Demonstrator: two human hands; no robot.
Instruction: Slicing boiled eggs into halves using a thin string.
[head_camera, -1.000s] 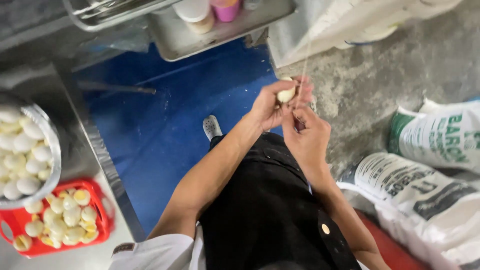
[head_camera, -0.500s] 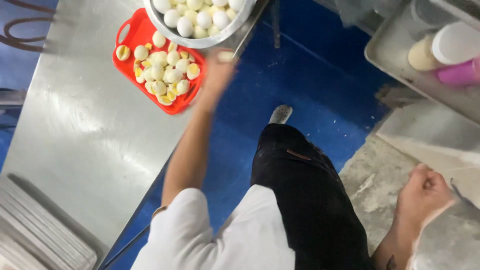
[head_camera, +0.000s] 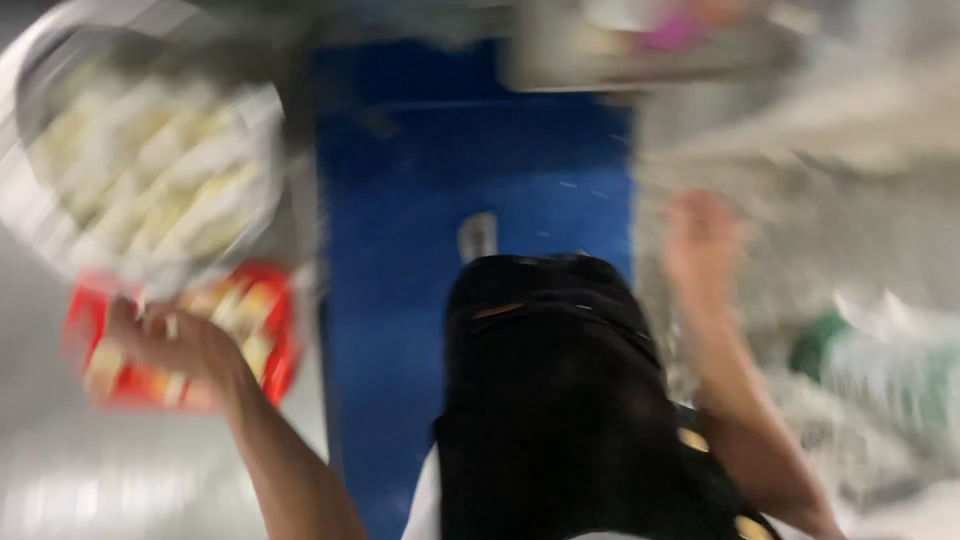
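My left hand (head_camera: 175, 345) lies over the red basket (head_camera: 275, 330) of pale peeled pieces, near the steel worktop's (head_camera: 60, 480) edge, just below the metal bowl (head_camera: 150, 180); blur hides whether it grips anything. My right hand (head_camera: 700, 235) hangs over the grey floor (head_camera: 880, 240), grip likewise unclear.

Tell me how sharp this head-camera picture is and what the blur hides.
Head view: heavy motion blur smears everything. The left hand over the red basket and the raised right hand are soft shapes, so their grip cannot be told. The pale pieces in the metal bowl run into streaks. Only the blue floor and dark apron read clearly.
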